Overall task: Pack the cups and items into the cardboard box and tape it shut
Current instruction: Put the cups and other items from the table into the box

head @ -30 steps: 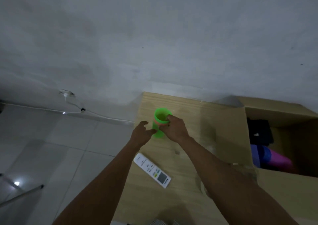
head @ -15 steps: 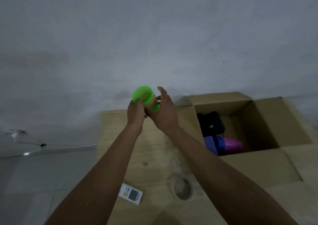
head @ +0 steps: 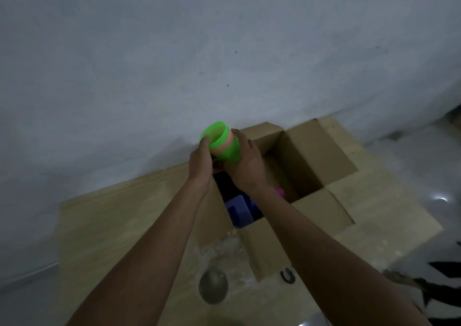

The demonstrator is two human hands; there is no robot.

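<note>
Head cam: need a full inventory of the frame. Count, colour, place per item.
cup stack: nested, count unclear; green with a pink-orange band; held above the box's left edge
cardboard box: 1, brown, flaps open, on the table against the wall
purple-blue item: 1, inside the box
pink item: 1, inside the box, mostly behind the right arm
black item: 1, inside the box, left side
tape roll: 1, greyish, on the table by the box's front flap
small black object: 1, at the front flap's edge, type unclear
table: 1, light wood
left hand: grips the cup stack
right hand: grips the cup stack
</note>
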